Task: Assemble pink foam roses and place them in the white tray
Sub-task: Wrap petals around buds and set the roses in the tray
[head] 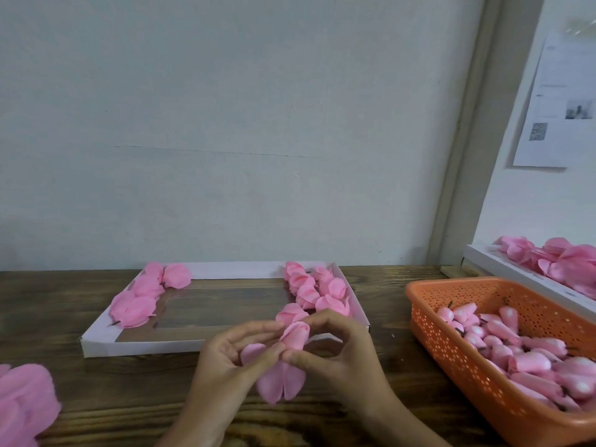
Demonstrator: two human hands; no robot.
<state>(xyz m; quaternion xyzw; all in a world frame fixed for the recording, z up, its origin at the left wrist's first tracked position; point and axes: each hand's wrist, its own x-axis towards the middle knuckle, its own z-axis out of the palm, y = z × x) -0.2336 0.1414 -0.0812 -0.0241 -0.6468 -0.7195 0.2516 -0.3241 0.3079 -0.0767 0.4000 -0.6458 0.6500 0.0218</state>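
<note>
Here, I see both hands pinching one pink foam rose (294,337) above the dark wooden table (129,398). The left hand (225,359) curls its fingers on the petals, and the right hand (338,353) nips the base. Just beyond lies the white tray (145,345), with finished roses (309,288) along both ends. An orange basket (451,350) of buds sits to the right. Behind is a pale wall (225,124), with a printed sheet (554,101) stuck up at right.

wall sheet (554,101), text too blurred to read, QR-like square, small photo
</note>
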